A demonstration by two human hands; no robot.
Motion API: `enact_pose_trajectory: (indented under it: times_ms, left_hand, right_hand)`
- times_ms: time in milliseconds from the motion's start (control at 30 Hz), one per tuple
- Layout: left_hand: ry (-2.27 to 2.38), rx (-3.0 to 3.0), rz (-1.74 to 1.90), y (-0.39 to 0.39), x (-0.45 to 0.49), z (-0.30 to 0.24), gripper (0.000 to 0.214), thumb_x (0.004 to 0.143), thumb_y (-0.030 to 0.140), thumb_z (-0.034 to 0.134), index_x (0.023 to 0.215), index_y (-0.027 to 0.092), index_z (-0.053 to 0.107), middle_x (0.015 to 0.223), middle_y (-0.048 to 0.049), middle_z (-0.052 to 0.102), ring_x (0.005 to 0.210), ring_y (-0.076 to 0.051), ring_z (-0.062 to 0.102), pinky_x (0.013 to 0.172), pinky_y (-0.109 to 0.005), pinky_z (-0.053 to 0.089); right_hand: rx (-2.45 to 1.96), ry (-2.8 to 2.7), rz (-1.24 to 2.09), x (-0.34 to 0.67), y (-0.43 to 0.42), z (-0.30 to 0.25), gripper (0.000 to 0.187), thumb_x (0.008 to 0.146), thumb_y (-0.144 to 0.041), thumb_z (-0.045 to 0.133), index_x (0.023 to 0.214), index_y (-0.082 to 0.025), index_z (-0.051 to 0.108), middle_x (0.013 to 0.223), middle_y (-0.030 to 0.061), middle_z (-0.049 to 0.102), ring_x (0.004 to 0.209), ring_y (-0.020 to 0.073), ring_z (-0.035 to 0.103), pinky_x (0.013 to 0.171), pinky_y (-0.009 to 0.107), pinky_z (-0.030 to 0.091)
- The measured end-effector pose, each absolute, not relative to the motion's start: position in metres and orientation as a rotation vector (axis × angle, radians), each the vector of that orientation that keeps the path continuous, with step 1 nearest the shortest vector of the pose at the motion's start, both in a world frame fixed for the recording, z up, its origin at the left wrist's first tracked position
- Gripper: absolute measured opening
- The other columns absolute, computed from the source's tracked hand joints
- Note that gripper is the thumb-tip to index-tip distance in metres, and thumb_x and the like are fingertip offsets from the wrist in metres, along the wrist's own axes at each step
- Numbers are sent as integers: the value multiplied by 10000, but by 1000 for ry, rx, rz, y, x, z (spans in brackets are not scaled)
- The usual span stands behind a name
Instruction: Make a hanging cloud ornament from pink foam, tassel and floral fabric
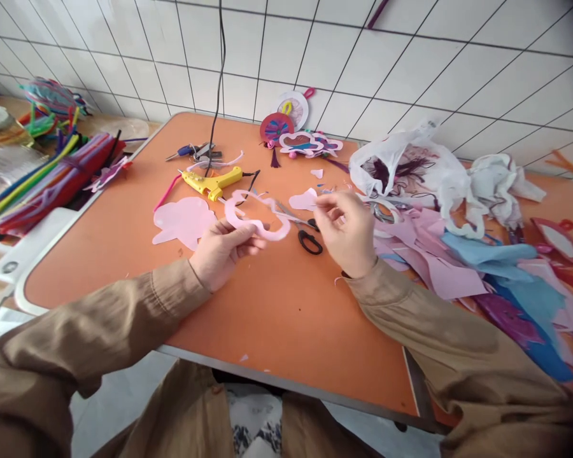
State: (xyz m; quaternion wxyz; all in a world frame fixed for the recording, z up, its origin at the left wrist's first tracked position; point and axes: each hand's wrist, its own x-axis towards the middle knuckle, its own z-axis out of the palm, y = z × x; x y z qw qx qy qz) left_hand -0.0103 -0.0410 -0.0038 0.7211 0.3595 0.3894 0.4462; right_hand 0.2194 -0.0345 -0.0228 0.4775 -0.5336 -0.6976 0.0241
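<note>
My left hand [229, 250] pinches a pink cloud-shaped ring [275, 235] with an open middle, thumb on top, holding it above the table. To the right, my right hand [346, 229] is closed with its fingertips together; whatever is between them is too small to make out. Just beyond those fingertips is a small pink cut-out [303, 200]. Scissors with black handles [310, 243] lie between my hands, their blades partly behind the ring. A larger pink cut-out [184, 221] lies flat on the table, left of the ring.
A yellow glue gun [212, 182] lies behind the ring, near a hanging black cord [218, 76]. Finished ornaments [277, 129] rest against the tiled wall. Pink and blue sheets [439, 261] and a white plastic bag [420, 159] crowd the right. Pipe cleaners [60, 181] lie left.
</note>
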Motion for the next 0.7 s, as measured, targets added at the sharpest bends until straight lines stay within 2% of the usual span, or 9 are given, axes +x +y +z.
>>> enact_pose_trajectory:
  times_ms: [100,200,300,400,500,600,700]
  left_hand:
    - [908,806,1126,-31,-18,0,115,750,220,809,769,137,730,764,-49,759,705,-125,725,680,-204,588]
    - [935,777,1182,-27,-22,2,97,739,182,811,777,144,731,802,-43,769,801,-150,756,774,-228,601]
    - [909,755,1144,-28,-21,-1,150,689,206,858,764,137,749,796,-55,773,816,-172,764,783,-245,606]
    - [870,752,1087,-31,-20,-5,223,639,269,906,755,136,769,772,-61,772,780,-173,761,769,-256,612]
    - [866,757,1055,-32,-20,-6,250,617,291,922,760,143,779,774,-62,775,766,-176,761,786,-279,613]
    - [874,773,1039,-33,-20,-4,252,610,295,922,766,149,789,775,-68,780,776,-186,762,797,-291,607]
    - [858,790,1041,-32,-20,-1,254,595,293,925,763,154,796,769,-72,785,778,-192,762,776,-285,606]
  right_hand:
    - [-1479,-2065,-13,223,-32,-28,157,899,-224,574,1016,-182,672,989,124,683,950,288,644,826,444,542]
    - [-1556,-2302,-107,220,-38,-27,232,919,-206,548,1098,-153,687,1081,166,668,1058,345,610,904,501,522]
    - [-1562,-2388,-192,218,-47,-19,332,906,-114,481,1171,-128,681,1182,197,621,1101,349,593,908,485,518]
    - [-1555,-2512,-149,220,-55,-11,408,825,-42,472,1158,-134,689,1105,179,629,1018,331,609,802,447,530]
    - [-1530,-2615,-92,226,-59,-8,483,762,-17,476,1186,-126,680,1058,176,620,978,330,607,774,450,532]
    - [-1547,-2622,-54,232,-59,-8,526,784,-37,487,1274,-139,652,1030,170,609,973,335,607,792,472,538]
    - [-1566,-2580,-12,238,-53,-9,483,843,-144,556,1320,-153,634,1042,167,606,1008,347,618,860,505,546]
